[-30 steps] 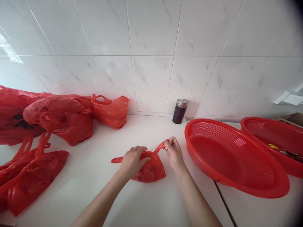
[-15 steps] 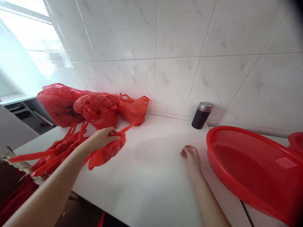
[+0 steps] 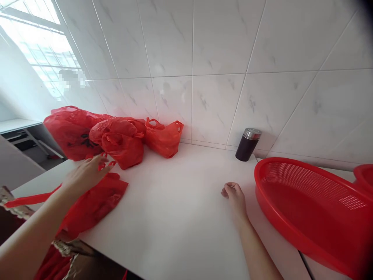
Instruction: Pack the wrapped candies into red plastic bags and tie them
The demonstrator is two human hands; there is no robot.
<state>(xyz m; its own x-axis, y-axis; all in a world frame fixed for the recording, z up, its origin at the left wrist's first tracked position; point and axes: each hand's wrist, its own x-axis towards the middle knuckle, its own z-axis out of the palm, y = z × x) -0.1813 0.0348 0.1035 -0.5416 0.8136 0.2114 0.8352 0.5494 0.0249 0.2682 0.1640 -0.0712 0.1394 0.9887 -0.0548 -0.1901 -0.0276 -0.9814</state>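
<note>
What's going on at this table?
A person's left hand is at the front red bag; whether it grips the bag is unclear. The right hand, loosely curled with nothing visible in it, is beside a red basket. More red bags and a dark bottle stand near the tiled wall.

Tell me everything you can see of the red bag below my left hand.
The red bag looks like thin, crinkled plastic, slightly see-through. It lies slumped on the white table, reaching the front edge, with one pointed corner toward the right. Your left hand hides part of it; I can't tell whether the two touch.
</note>
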